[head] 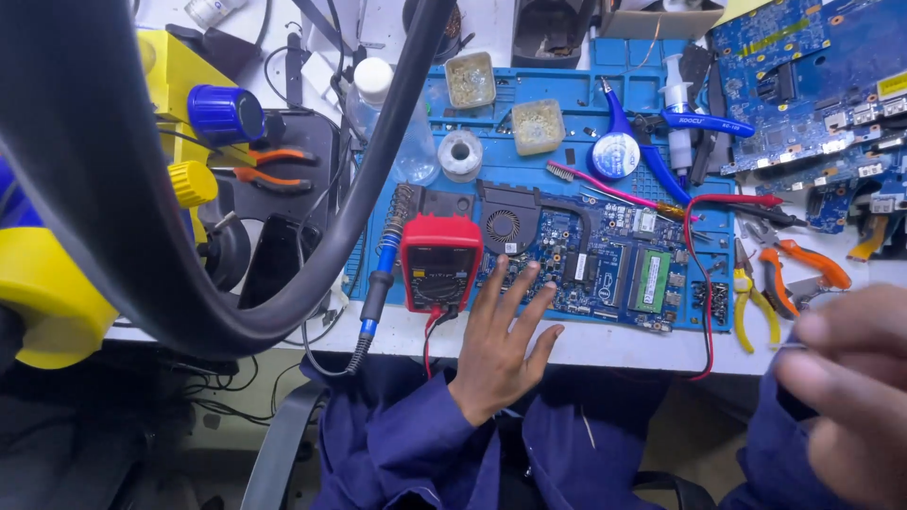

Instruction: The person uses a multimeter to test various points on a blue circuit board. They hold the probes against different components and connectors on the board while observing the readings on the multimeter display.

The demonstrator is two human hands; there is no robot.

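Left hand: flat, fingers spread apart, palm down, holding nothing. Fingertips rest on the near edge of the board, heel over the table edge.

Right hand: close to the camera, blurred, at lower right. Thumb and fingers are pinched together on a thin metal pin; what the pin is cannot be told.

Board lies on the blue mat, fan at its left end, green memory stick at its right.

Red meter sits just left of the left hand, touching the board's left edge. Yellow pliers and orange pliers lie right of the mat.
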